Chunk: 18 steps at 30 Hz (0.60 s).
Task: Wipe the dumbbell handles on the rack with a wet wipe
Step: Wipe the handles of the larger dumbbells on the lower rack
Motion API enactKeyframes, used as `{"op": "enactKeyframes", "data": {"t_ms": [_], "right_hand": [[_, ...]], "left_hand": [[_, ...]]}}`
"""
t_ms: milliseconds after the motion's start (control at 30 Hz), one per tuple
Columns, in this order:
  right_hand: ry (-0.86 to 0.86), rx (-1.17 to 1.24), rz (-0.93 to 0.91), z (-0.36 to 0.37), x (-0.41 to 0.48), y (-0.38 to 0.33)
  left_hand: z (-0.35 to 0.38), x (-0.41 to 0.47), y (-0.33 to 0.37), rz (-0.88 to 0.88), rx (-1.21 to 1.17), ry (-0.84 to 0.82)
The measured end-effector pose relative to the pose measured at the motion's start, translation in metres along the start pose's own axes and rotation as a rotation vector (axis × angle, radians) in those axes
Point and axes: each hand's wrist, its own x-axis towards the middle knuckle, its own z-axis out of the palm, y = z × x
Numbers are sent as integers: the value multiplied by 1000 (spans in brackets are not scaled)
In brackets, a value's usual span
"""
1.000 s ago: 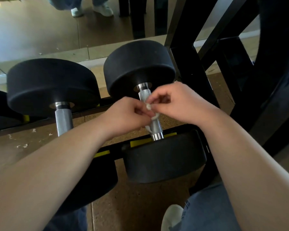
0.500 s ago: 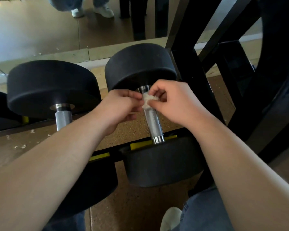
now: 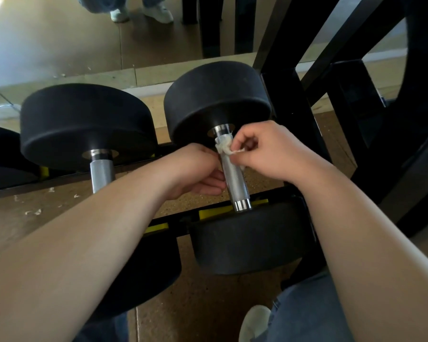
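My left hand (image 3: 193, 169) and right hand (image 3: 269, 151) each pinch an end of the wipe (image 3: 223, 146), fingers curled on it, looped round the upper handle (image 3: 235, 178)

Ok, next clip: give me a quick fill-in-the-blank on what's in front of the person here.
1. The wipe is wrapped round the handle of the dumbbell on the ____.
2. Of the person's hands, ____ pinch the wipe: left hand, right hand.
3. The strips on the rack are ____.
Missing words: right; both; yellow.
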Motion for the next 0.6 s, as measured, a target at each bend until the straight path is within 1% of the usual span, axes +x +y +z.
{"op": "enactKeyframes", "data": {"t_ms": [33, 67, 133, 167, 200, 267, 300, 367, 433, 467, 600], "right_hand": [[-57, 2, 12, -1, 0, 0], [-157, -19, 34, -4, -3, -1], [-399, -167, 93, -9, -10, -5], [-487, -260, 112, -10, -13, -7], [-523, -318, 119, -10, -14, -7], [-470, -295, 94, -8, -14, -8], [-395, -223, 69, -5, -13, -8], [-181, -78, 14, 4, -8, -7], [-12, -57, -29, 10, -4, -4], [23, -61, -46, 11, -3, -4], [34, -88, -110, 11, -4, -2]], "left_hand": [[0, 0, 1, 3, 12, -4], [0, 1, 1, 2, 20, -11], [-1, 2, 1, -3, 24, -16], [-1, 2, 0, -6, 22, -14], [0, 3, 0, -9, 21, -14], [1, 3, 0, -5, 27, -35], [1, 3, 0, 0, 34, -44], [0, 2, 1, 11, 40, -43], [0, 4, 2, 15, 16, -21], [0, 5, 2, 17, 2, -8], [-4, 6, 1, 28, -7, -2]]}}
